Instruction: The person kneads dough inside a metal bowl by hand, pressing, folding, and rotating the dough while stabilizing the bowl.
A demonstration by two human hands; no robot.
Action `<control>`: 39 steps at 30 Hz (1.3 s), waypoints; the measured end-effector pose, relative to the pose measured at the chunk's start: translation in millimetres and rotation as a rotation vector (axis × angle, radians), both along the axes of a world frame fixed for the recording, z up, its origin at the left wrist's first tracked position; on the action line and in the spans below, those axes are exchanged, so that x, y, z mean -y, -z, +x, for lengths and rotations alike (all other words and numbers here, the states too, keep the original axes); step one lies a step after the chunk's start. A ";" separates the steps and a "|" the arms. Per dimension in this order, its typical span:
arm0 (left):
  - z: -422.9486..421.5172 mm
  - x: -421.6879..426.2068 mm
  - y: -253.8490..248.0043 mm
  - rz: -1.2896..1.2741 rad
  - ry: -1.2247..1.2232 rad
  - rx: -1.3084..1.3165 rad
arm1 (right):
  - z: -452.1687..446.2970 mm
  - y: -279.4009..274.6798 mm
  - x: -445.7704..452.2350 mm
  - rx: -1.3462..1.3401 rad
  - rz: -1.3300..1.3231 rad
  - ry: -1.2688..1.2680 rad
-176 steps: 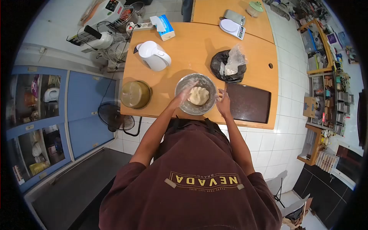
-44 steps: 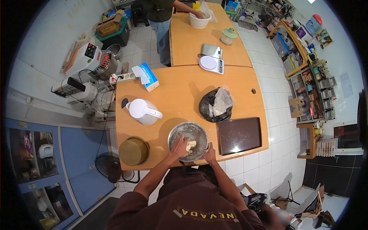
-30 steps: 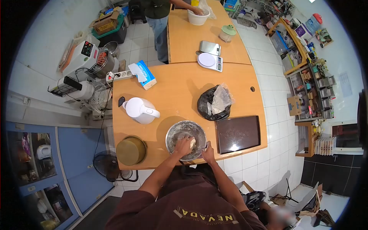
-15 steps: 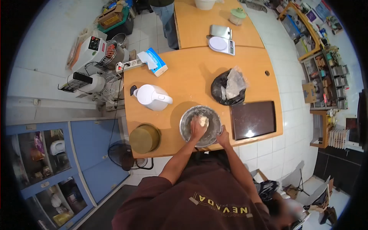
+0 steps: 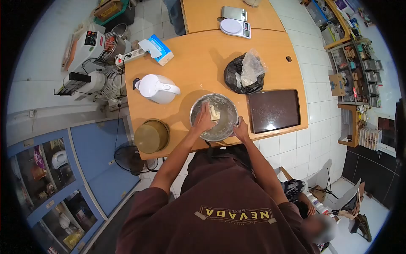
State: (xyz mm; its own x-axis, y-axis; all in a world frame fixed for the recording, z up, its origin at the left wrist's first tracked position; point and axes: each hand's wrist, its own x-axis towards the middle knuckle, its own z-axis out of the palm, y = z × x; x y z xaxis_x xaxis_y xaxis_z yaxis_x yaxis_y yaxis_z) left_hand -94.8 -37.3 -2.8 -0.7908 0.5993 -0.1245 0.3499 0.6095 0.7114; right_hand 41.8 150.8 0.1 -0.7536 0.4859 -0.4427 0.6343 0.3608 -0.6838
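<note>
A metal bowl [image 5: 228, 112] stands near the table's front edge, its inside smeared with flour. Pale dough [image 5: 215, 113] lies inside it, left of the bowl's middle. My left hand [image 5: 204, 118] reaches into the bowl and presses against the dough's left side, fingers together and pointing away from me. My right hand [image 5: 241, 129] grips the bowl's right rim with the fingers closed round it. Right of the bowl lies a dark rectangular tray [image 5: 274, 111]. Behind it, a black plastic bag [image 5: 233, 74] holds a clear bag of white powder [image 5: 252, 70].
A white kettle [image 5: 157, 88] and a brownish round container [image 5: 151, 136] stand to the left. Farther back are a tissue box [image 5: 160, 51], a power strip [image 5: 130, 56] and two scales [image 5: 235, 27]. One person's legs [image 5: 174, 16] show behind; another person [image 5: 311, 207] is low at right.
Since the earliest frame, my right hand has come to grip the rim and the dough looks more compact. Over the last second my left hand has shifted against the dough, while the view has tilted.
</note>
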 end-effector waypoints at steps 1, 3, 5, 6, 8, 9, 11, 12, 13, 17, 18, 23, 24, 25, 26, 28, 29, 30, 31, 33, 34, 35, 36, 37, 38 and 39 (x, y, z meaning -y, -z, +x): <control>0.3 -1.5 3.9 0.016 0.029 0.111 | -2.6 -4.2 0.9 -0.010 -0.004 0.000; 3.2 -11.2 -3.7 -0.127 0.117 0.098 | -3.5 -9.1 1.3 0.006 -0.039 0.025; 2.6 -15.9 -28.5 -0.260 0.209 0.036 | -1.7 -2.8 3.3 -0.021 -0.027 0.027; 7.0 -19.4 -39.8 -0.307 0.243 -0.009 | -0.3 0.6 8.3 -0.038 -0.023 0.026; 11.4 -22.9 -42.2 -0.379 0.299 -0.012 | -0.1 6.4 4.6 -0.066 0.006 0.015; 18.4 -21.5 -34.9 -0.321 0.262 -0.033 | 2.0 4.8 2.9 -0.072 0.022 0.006; 31.8 -18.9 -21.4 -0.202 0.174 -0.072 | 2.5 1.9 3.6 -0.067 0.004 0.007; 38.0 -18.1 -8.6 -0.170 0.133 -0.119 | 2.1 0.7 4.2 -0.076 -0.004 0.009; 43.4 -18.6 6.1 -0.136 0.093 -0.168 | 1.4 0.9 3.3 -0.088 -0.012 0.013; 55.8 -15.3 41.2 -0.078 0.068 -0.170 | 3.3 7.6 3.3 -0.038 -0.037 0.019; 56.7 -14.8 48.8 -0.076 0.082 -0.206 | 4.0 12.0 4.2 -0.031 -0.023 0.015; 38.7 -31.1 44.1 -0.132 0.146 -0.173 | 6.5 8.4 6.1 -0.061 -0.052 0.023; 36.9 -34.5 45.0 -0.133 0.117 -0.184 | 6.4 5.5 6.5 -0.043 -0.048 0.017; 33.8 -39.0 45.8 -0.135 0.087 -0.199 | 3.9 3.2 6.5 -0.038 -0.039 0.015; 30.8 -41.7 46.3 -0.136 0.059 -0.213 | 2.4 0.6 7.3 -0.033 -0.031 0.015; 28.7 -40.5 44.1 -0.066 -0.036 -0.148 | 2.9 1.6 8.6 -0.019 -0.006 0.010; 28.8 -38.7 42.2 -0.029 -0.084 -0.118 | 3.2 1.5 9.3 -0.012 0.011 0.006; 28.9 -35.5 39.3 0.025 -0.109 -0.106 | 2.0 2.4 8.8 -0.006 0.029 0.003; 32.6 -29.2 35.6 0.078 -0.132 -0.090 | 2.8 2.9 8.1 -0.015 0.005 0.021; 37.1 -19.9 26.8 0.155 -0.122 -0.118 | 4.6 5.0 5.2 -0.029 -0.045 0.056; 40.3 -14.9 19.8 0.176 -0.089 -0.159 | 5.3 8.1 4.5 0.008 -0.020 0.063; 43.7 -11.0 12.9 0.198 -0.061 -0.199 | 6.5 10.8 5.1 -0.019 -0.030 0.082; 46.4 -7.2 11.1 0.192 -0.027 -0.177 | 6.4 13.3 5.2 -0.049 -0.038 0.100; 49.9 -2.8 9.1 0.186 0.007 -0.154 | 7.5 15.6 5.7 -0.078 -0.047 0.117; 48.7 -1.0 8.1 0.180 0.040 -0.133 | 7.1 18.0 5.7 -0.067 -0.040 0.097; 45.1 -1.5 -0.7 0.091 0.095 -0.135 | 6.7 18.5 6.4 -0.055 -0.032 0.078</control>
State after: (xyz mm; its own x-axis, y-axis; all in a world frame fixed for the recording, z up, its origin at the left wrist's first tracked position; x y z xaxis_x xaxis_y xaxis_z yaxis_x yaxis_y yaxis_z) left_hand -49.7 -35.8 -2.1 -0.7358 0.6761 0.0371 0.4990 0.5044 0.7047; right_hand 48.4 144.4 -18.5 -0.7375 0.5308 -0.4176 0.6207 0.2890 -0.7289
